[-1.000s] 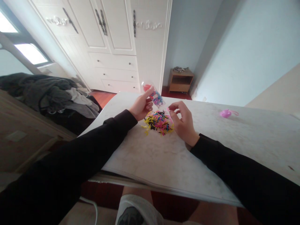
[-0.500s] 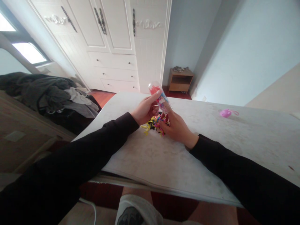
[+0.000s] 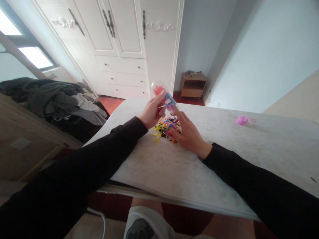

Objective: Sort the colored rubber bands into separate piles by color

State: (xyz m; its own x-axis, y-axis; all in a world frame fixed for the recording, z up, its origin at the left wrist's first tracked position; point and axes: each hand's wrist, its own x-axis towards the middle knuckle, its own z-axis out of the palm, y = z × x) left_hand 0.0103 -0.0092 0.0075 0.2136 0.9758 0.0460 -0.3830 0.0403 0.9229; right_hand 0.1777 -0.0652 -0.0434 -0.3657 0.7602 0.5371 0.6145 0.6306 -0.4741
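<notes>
A clear rounded plastic tube [image 3: 169,99] with pink, red and blue pieces inside is held tilted above the table, its lower end toward my right hand. My left hand [image 3: 153,113] grips the tube, thumb along its upper side. Over the pile, my right hand [image 3: 188,132] has thumb and fingers spread, index fingertip at or very near the tube's lower end; I cannot tell if it touches. Beneath both hands lies a heap of small thin yellow, pink, black and blue pieces [image 3: 165,129], its right edge partly covered by my right hand.
The pale table [image 3: 159,169] carries a purple rounded object with a loop strap [image 3: 241,120] at the right. Dark and grey clothes [image 3: 57,96] are heaped at the left. Beyond the table stand a white wardrobe [image 3: 119,39] and a small wooden cabinet [image 3: 193,87].
My left hand has raised the tube a little, up and to the left. My right hand's fingers have opened more, and more of the heap shows.
</notes>
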